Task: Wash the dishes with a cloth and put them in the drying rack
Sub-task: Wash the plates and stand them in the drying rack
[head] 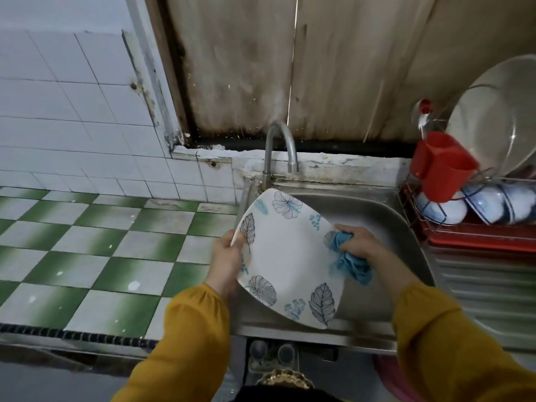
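The surface (101, 250) is tiled in green and white checks and fills the view from seven to nine o'clock, with a dark trim along its near edge. A white tiled wall (58, 111) rises behind it at ten o'clock, and stained wooden boards (319, 68) stand at twelve. A steel sink (377, 216) sits at the middle, with a curved faucet (280, 146) at its twelve o'clock. The plate (287, 256), white with leaf prints, is held tilted over the basin. The left hand (226, 262) has its grip clamped on the plate's nine o'clock edge. The right hand (359, 242) has its grip bunched round a blue cloth (348, 262), pressed against the plate's three o'clock edge. At three o'clock of the sink stands the drying rack (464, 227), holding a red cup (443, 166), blue-and-white bowls (493, 203) and a large round dish (499, 117). The frame's right side cuts off the rack. The plate hides the basin floor. Behind the cup, a small round thing with a red knob is too blurred to name, as are the shapes below the sink at six o'clock.
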Action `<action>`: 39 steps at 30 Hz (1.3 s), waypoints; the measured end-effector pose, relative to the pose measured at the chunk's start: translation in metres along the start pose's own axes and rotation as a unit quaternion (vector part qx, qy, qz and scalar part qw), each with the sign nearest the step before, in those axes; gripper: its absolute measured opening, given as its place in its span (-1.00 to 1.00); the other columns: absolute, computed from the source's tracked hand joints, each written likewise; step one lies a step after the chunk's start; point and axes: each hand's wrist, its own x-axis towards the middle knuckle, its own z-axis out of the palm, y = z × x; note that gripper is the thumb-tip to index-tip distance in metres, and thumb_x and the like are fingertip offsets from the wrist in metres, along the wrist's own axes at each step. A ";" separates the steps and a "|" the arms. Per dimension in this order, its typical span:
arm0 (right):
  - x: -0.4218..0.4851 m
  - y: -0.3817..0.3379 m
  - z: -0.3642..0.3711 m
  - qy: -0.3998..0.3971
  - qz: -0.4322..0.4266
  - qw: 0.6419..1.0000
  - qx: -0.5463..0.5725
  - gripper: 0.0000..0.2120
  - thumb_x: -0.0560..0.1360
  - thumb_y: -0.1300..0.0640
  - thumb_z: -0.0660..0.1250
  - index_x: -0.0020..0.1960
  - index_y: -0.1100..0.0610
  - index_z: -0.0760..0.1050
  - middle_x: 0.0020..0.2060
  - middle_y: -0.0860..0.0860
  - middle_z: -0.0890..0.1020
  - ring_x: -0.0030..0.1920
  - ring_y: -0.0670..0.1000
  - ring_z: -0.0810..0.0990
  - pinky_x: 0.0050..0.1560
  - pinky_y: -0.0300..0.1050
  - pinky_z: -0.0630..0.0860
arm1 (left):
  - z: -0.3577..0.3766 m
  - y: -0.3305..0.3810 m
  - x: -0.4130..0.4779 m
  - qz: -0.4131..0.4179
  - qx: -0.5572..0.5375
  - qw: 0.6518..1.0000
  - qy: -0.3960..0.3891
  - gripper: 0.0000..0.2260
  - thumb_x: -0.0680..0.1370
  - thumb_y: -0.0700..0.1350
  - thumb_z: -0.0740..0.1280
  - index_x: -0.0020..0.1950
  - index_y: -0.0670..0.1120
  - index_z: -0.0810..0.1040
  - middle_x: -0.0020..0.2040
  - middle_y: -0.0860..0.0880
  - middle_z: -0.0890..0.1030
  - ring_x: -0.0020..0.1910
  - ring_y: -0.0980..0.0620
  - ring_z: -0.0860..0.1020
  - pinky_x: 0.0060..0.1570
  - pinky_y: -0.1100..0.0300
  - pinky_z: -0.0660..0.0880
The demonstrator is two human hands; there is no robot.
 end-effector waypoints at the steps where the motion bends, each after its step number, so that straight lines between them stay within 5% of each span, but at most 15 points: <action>1: 0.000 0.002 -0.003 0.016 -0.007 1.000 -0.020 -0.39 0.46 0.35 0.33 0.45 -0.03 0.39 0.38 0.12 0.43 0.25 0.17 0.49 0.26 -0.06 0.46 | 0.005 0.000 -0.001 0.011 0.006 1.000 0.002 -0.82 0.67 -0.20 0.17 0.05 -0.22 0.56 -0.11 -0.18 0.65 -0.18 -0.13 0.60 -0.22 0.13 0.55; 6: -0.006 0.008 -0.021 0.078 -0.054 0.991 -0.089 -0.43 0.44 0.31 0.37 0.40 -0.03 0.45 0.31 0.15 0.51 0.26 0.17 0.49 0.24 -0.03 0.44 | 0.032 0.006 -0.007 0.073 0.040 0.997 0.004 -0.81 0.67 -0.13 0.18 0.04 -0.08 0.59 -0.12 -0.07 0.65 -0.21 -0.03 0.57 -0.31 0.22 0.48; 9: -0.007 0.012 -0.024 0.088 -0.092 0.988 -0.084 -0.49 0.42 0.35 0.33 0.30 -0.02 0.55 0.20 0.15 0.58 0.14 0.15 0.55 0.14 -0.05 0.50 | 0.044 0.008 -0.012 0.102 0.048 0.994 0.006 -0.81 0.66 -0.09 0.21 -0.07 0.03 0.60 -0.07 -0.09 0.68 -0.08 -0.13 0.64 -0.08 0.02 0.58; 12: -0.010 0.017 -0.024 0.110 -0.098 0.988 -0.046 -0.71 0.39 0.32 0.33 -0.02 0.00 0.64 -0.04 0.11 0.64 -0.03 0.12 0.58 -0.10 -0.14 0.49 | 0.057 0.011 -0.021 0.114 0.042 0.992 0.018 -0.81 0.67 -0.14 0.19 -0.04 -0.01 0.59 -0.12 -0.05 0.67 -0.10 -0.09 0.63 -0.09 0.09 0.56; 15: -0.012 0.020 -0.024 0.122 -0.099 0.988 -0.004 -0.74 0.43 0.33 0.29 -0.36 0.05 0.41 -0.36 0.01 0.53 -0.27 0.06 0.52 -0.35 -0.19 0.36 | 0.064 0.009 -0.027 0.129 0.060 0.989 0.038 -0.82 0.67 -0.16 0.17 0.00 -0.03 0.56 -0.12 -0.05 0.65 -0.10 -0.09 0.60 -0.09 0.11 0.52; 20: -0.010 0.038 -0.029 0.125 -0.113 0.986 0.009 -0.85 0.39 0.37 0.24 -0.34 0.25 0.44 -0.43 0.12 0.52 -0.35 0.10 0.46 -0.35 -0.15 0.31 | 0.070 0.002 -0.040 0.171 0.096 0.977 0.088 -0.77 0.67 -0.11 0.17 -0.09 0.14 0.53 -0.09 -0.08 0.65 -0.05 -0.12 0.60 0.00 -0.05 0.55; 22: -0.009 0.046 -0.032 0.122 -0.122 0.985 0.003 -0.81 0.36 0.37 0.24 -0.39 0.17 0.40 -0.44 0.11 0.49 -0.33 0.11 0.46 -0.33 -0.13 0.31 | 0.074 0.002 -0.047 0.196 0.108 0.969 0.104 -0.80 0.67 -0.10 0.17 -0.06 0.12 0.52 -0.18 -0.06 0.61 -0.14 -0.12 0.58 -0.08 -0.07 0.54; 25: -0.005 0.060 -0.033 0.119 -0.135 0.984 -0.002 -0.81 0.37 0.34 0.30 -0.23 0.05 0.47 -0.26 0.09 0.56 -0.18 0.16 0.54 -0.22 -0.06 0.44 | 0.084 -0.001 -0.057 0.209 0.100 0.965 0.119 -0.84 0.67 -0.12 0.18 0.02 0.06 0.52 -0.20 0.03 0.59 -0.17 0.00 0.55 -0.15 0.13 0.50; 28: -0.005 0.063 -0.030 0.086 -0.113 0.987 0.075 -0.62 0.46 0.26 0.35 0.23 0.03 0.43 0.04 0.07 0.53 -0.01 0.10 0.52 -0.09 -0.08 0.42 | 0.093 -0.004 -0.070 0.210 0.086 0.965 0.128 -0.82 0.67 -0.15 0.17 0.02 -0.02 0.56 -0.21 0.12 0.58 -0.20 0.17 0.53 -0.28 0.39 0.42; 31: -0.020 0.047 -0.018 0.064 -0.136 0.970 0.189 -0.45 0.50 0.30 0.36 0.42 0.10 0.24 0.04 -0.06 0.44 0.11 0.07 0.50 0.02 -0.10 0.41 | 0.103 -0.011 -0.078 0.208 0.082 0.964 0.141 -0.81 0.68 -0.14 0.16 0.02 -0.03 0.57 -0.21 0.11 0.58 -0.20 0.13 0.53 -0.29 0.33 0.40; 34: -0.053 0.031 0.008 0.058 -0.274 0.930 0.237 -0.44 0.50 0.32 0.37 0.42 0.07 0.26 0.12 -0.26 0.37 0.18 -0.22 0.45 0.16 -0.26 0.44 | 0.114 -0.020 -0.083 0.213 0.082 0.961 0.154 -0.78 0.67 -0.14 0.16 0.08 -0.15 0.59 -0.22 -0.04 0.60 -0.19 0.03 0.56 -0.30 0.30 0.43; 36: -0.073 0.033 0.032 -0.003 -0.397 0.899 0.188 -0.41 0.55 0.21 0.33 0.49 -0.09 0.21 0.31 -0.29 0.27 0.33 -0.34 0.27 0.34 -0.38 0.28 | 0.122 -0.023 -0.087 0.218 0.086 0.959 0.159 -0.75 0.67 -0.13 0.17 0.17 -0.18 0.59 -0.14 -0.10 0.64 -0.11 0.00 0.60 -0.17 0.23 0.49; 39: -0.052 0.044 0.052 0.048 -0.471 0.881 0.000 -0.46 0.55 -0.17 0.11 0.48 -0.39 0.03 0.54 -0.17 0.10 0.52 -0.06 0.01 0.51 -0.03 -0.06 | 0.121 -0.019 -0.093 0.223 0.068 0.958 0.166 -0.79 0.67 -0.13 0.17 0.06 -0.10 0.61 -0.18 0.08 0.63 -0.20 0.24 0.57 -0.22 0.38 0.46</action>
